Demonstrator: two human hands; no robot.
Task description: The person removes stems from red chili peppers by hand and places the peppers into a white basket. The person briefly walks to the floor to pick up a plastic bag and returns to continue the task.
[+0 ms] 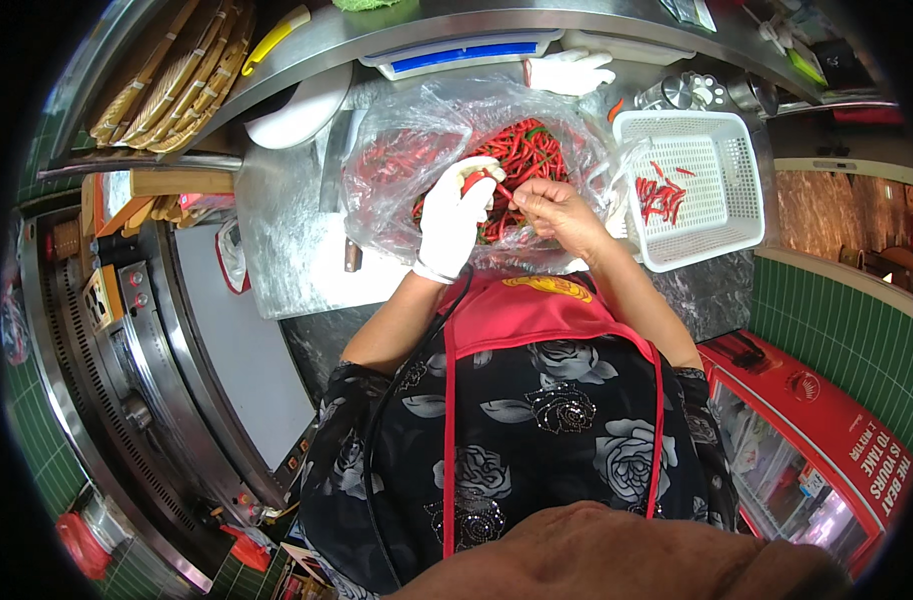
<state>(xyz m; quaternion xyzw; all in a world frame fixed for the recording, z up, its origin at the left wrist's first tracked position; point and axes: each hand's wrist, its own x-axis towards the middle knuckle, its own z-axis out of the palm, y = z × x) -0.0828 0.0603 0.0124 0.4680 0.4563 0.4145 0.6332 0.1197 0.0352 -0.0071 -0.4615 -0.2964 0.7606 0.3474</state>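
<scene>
My left hand [452, 221] wears a white glove and is closed around red chili peppers [474, 180]. The bare fingertips of my right hand [563, 216] pinch one end of a red chili [504, 193] that sticks out from the glove. Both hands are over the mouth of a clear plastic bag [404, 112], which is full of red chilies [528, 150] with green stems. On the right, a white perforated plastic basket [708, 255] holds a small heap of red chilies [660, 199] near its left side.
A knife's wooden handle [353, 255] shows left of the bag on the metal worktop [299, 262]. Behind are another white glove [573, 72], a loose chili [615, 110] and a blue-edged plastic container [464, 58]. Woven bamboo trays [179, 82] rest on the upper shelf.
</scene>
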